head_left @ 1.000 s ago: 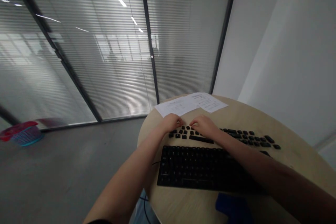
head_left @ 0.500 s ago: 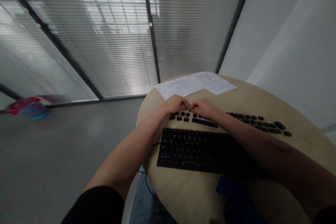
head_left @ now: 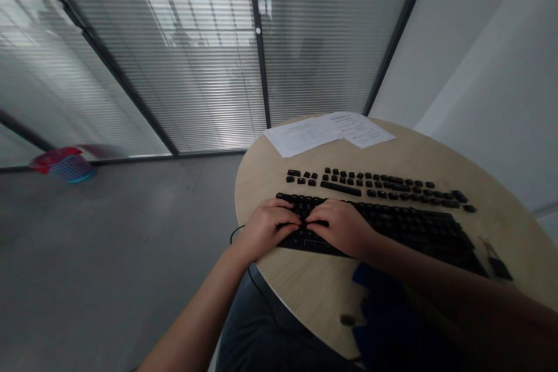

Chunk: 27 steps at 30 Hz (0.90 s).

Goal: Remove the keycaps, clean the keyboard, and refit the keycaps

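A black keyboard [head_left: 405, 224] lies on the round wooden table. Both hands are over its left part, fingertips close to each other at the keys. My left hand [head_left: 265, 226] rests at the keyboard's left end, thumb and forefinger drawn together in a pinch. Facing it, my right hand [head_left: 342, 226] also has thumb and finger pinched near the same keys. Whatever is between the fingertips is too small and dark to tell. Behind the keyboard, loose black keycaps [head_left: 351, 182] lie in rows, with a long spacebar keycap [head_left: 340, 188] among them.
Printed paper sheets [head_left: 305, 135] lie at the back of the wooden table [head_left: 436, 154]. A dark blue item [head_left: 379, 290] is at the front under my right forearm, near a small dark piece [head_left: 347, 319]. A small tool [head_left: 497, 261] lies at right. A basket [head_left: 72, 167] stands on the floor.
Both hands have come back from the loose keycaps to the left part of the keyboard. The keycap rows are now uncovered. The camera view has shifted slightly.
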Each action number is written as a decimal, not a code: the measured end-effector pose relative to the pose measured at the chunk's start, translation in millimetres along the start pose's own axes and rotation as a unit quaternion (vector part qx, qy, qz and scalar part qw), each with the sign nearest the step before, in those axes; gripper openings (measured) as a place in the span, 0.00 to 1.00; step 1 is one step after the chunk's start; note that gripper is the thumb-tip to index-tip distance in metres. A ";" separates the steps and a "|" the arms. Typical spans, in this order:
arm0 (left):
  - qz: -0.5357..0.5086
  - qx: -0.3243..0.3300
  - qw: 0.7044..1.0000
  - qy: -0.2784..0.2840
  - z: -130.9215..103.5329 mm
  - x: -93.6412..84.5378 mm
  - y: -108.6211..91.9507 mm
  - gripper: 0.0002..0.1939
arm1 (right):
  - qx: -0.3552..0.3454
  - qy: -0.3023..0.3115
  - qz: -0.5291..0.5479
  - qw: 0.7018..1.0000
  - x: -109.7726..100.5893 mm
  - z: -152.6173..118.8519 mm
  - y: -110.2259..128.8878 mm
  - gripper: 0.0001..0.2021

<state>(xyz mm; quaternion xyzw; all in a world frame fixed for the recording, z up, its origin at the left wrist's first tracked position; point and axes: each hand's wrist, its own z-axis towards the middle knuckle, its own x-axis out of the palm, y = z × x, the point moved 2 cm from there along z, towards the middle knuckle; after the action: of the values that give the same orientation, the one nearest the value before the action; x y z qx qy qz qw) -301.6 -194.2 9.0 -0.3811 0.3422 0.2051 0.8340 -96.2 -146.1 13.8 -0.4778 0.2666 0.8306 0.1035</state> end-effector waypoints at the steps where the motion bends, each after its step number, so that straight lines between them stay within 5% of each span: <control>1: 0.016 0.005 1.000 -0.007 -2.1 3.5 1.7 0.05 | -0.006 0.002 -0.014 1.000 1.2 0.4 0.1 0.03; 20: 0.063 0.004 0.998 0.004 -3.1 6.9 2.0 0.08 | 0.024 0.139 -0.122 0.982 -10.6 15.1 16.2 0.09; 27: 0.074 0.005 0.997 0.016 -2.6 8.6 2.1 0.08 | 0.042 0.126 -0.128 0.983 -7.3 15.0 19.0 0.09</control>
<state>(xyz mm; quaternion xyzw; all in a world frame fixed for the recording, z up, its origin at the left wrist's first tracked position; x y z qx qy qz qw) -298.1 -194.3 0.5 -0.3538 0.3836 0.2580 0.8131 -111.6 -153.3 32.6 -0.6040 0.2492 0.7316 0.1945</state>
